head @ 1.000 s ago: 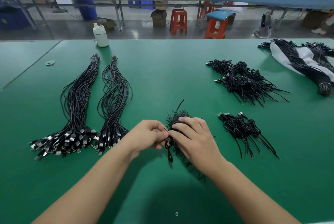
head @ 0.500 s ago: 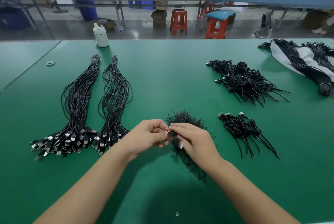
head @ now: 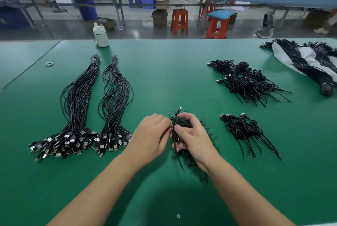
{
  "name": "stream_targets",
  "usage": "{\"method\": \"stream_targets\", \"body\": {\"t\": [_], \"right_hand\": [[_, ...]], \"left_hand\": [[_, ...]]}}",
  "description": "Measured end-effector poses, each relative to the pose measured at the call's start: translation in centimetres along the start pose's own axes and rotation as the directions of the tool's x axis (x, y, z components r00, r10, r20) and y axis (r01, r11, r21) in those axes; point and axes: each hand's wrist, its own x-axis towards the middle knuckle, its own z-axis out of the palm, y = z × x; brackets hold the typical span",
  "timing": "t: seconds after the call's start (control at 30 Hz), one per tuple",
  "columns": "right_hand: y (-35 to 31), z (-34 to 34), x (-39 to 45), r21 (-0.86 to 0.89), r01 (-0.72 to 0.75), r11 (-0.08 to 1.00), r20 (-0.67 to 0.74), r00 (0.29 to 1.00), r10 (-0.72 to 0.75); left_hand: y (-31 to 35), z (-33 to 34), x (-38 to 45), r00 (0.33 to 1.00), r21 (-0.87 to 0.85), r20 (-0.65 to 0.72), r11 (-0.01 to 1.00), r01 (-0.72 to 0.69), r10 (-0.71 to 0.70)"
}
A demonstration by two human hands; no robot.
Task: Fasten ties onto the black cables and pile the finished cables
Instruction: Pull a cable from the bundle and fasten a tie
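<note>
The green table [head: 164, 72] fills the view and runs out of frame at 3, 6 and 9 o'clock; its far edge lies at 12 o'clock, with a factory floor, orange stools [head: 179, 20] and long benches beyond. A seam crosses the surface at 10 o'clock. Bare green stretches through the centre toward 12 o'clock and along the near edge at 6 o'clock.

At 9 o'clock lie two long bundles of untied cables [head: 78, 109], plug ends toward the person. At 2 o'clock a white sheet [head: 284, 56] with more cables on it is cut off by the frame. At 1 o'clock sits the large pile of finished cables [head: 244, 81]; a smaller pile [head: 242, 131] lies at 3 o'clock, well apart from the hands.

At centre, the right hand [head: 191, 138] curls round one folded black cable [head: 176, 134], whose plug pokes up toward 12 o'clock. The left hand [head: 151, 134] pinches at the same cable, its fingertips hidden behind the knuckles. A heap of black ties [head: 209, 134] lies under the right hand, mostly hidden. Whether a tie is already wrapped on cannot be made out.

A white bottle [head: 100, 37] stands at 11 o'clock, a small ring [head: 49, 63] at 10 o'clock.
</note>
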Motion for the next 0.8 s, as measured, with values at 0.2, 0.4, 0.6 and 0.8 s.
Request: {"method": "stream_targets", "body": {"t": [0.2, 0.4, 0.6, 0.8], "right_hand": [[-0.1, -0.5, -0.1, -0.128, 0.014, 0.992, 0.082, 0.997, -0.003], [-0.3, -0.5, -0.4, -0.391, 0.187, 0.901, 0.04, 0.982, -0.186], [-0.6, -1.1, -0.1, -0.436, 0.101, 0.894, -0.014, 0.993, -0.119], [-0.3, -0.9, 0.1, -0.198, -0.026, 0.98, -0.046, 0.999, 0.017]], "left_hand": [[-0.2, 0.0, -0.4, 0.983, -0.159, 0.068, 0.971, 0.18, -0.171], [-0.1, 0.4, 0.2, 0.88, -0.412, 0.205, 0.777, 0.475, -0.429], [1.0, -0.4, 0.3, 0.989, -0.151, 0.077, 0.979, 0.137, -0.126], [1.0, 0.0, 0.2, 0.985, 0.123, 0.085, 0.98, -0.159, 0.15]]}}
